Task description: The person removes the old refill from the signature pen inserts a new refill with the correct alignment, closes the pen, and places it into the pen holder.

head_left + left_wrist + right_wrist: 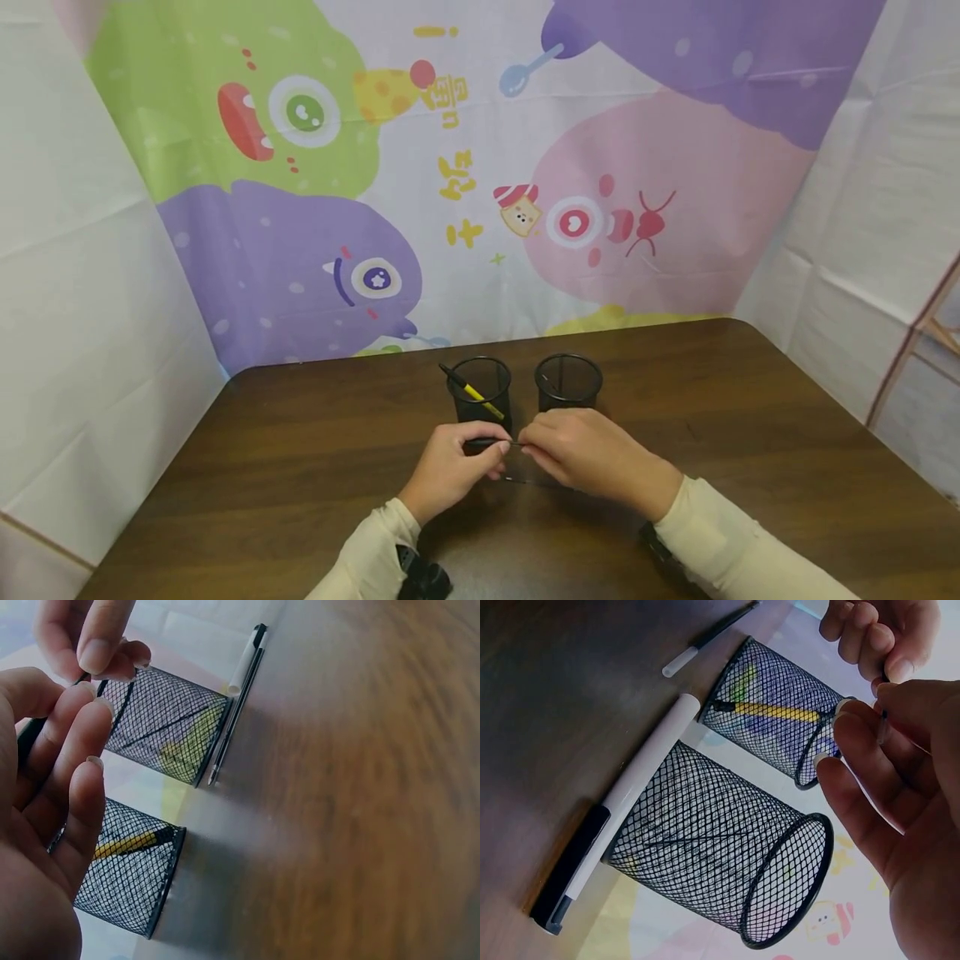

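My left hand (pixel 459 465) grips a slim black pen barrel (pixel 480 447), much of it hidden by the fingers. Close beside it, my right hand (pixel 592 450) pinches a thin dark pen refill (pixel 515 442) at the barrel's end. A small clear end of the refill (pixel 883 729) shows between the right fingers in the right wrist view. Both hands meet above the table, in front of two mesh cups. On the tabletop lie a white pen tube with a black clip (pixel 634 787) and another thin refill (pixel 236 720), side by side in the left wrist view.
The left black mesh cup (pixel 480 412) holds a yellow and black pen (pixel 472 392). The right mesh cup (pixel 568 402) has a thin dark line visible inside. The brown wooden table (pixel 315 442) meets a cartoon-printed cloth (pixel 480 300) behind, with pale cloths at both sides.
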Tool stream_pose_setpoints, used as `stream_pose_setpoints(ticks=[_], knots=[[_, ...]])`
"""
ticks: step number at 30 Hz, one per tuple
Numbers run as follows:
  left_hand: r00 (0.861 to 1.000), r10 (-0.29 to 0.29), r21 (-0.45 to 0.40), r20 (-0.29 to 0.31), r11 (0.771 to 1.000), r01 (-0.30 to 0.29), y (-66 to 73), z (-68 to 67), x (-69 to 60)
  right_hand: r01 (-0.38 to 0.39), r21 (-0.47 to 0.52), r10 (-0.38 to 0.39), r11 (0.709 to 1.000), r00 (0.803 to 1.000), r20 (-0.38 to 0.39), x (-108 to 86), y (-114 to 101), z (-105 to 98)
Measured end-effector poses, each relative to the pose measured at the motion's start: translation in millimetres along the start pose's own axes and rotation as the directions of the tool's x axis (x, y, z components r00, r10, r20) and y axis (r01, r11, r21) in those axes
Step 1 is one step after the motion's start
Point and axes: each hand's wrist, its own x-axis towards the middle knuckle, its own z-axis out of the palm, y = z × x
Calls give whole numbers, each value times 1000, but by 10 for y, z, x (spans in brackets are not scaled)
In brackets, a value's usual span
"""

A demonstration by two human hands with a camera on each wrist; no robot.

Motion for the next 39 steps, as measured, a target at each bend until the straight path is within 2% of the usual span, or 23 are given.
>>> stream_pose_setpoints(ticks=[4,8,12,20,30,37,39], knots=[[1000,-16,-4,9,1000,16,2,3,-2,2,10,-2,1000,1000,1,4,-16,10],[1000,13,-7,15,1000,-13,3,10,1,-2,16,1,1000,1000,7,7,-20,8],[1000,31,14,-4,999,-30,-6,19,9,-19,8,19,1000,1000,11,-4,2,-28],[999,-9,19,-50,1000,10,-25,12,26,-28,-27,28,999,1000,2,-21,76,-103],[998,-39,-1,-59,999,39,-6,-9,3,-25,-71,23,997,999,-29,-21,91,-45],[996,-52,5,-66,999,52,-299,-11,54,-45,-83,44,996,999,-11,-39,109,-56],[997,-39,0,-66,999,39,-332,-17,59,-57,-88,58,994,998,6,-43,113,-73]])
